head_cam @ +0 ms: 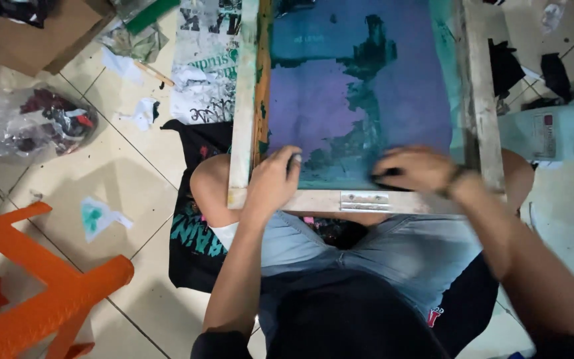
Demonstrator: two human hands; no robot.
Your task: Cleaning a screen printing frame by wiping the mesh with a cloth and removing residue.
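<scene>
While an orange plastic stool [41, 292] stands at far left on the tiled floor [121, 179], a wooden screen frame [244, 100] rests across the person's knees. Left hand [272, 181] grips the frame's lower edge, fingers curled. Right hand [414, 169], blurred, presses a dark object against the purple mesh [313, 100]; grip cannot be determined.

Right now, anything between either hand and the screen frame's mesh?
Nothing visible. Both hands are already on the wooden screen frame: the left hand lies at the mesh's lower left corner, the right hand, blurred, at its lower right. Whether either holds a small tool cannot be told.
</scene>
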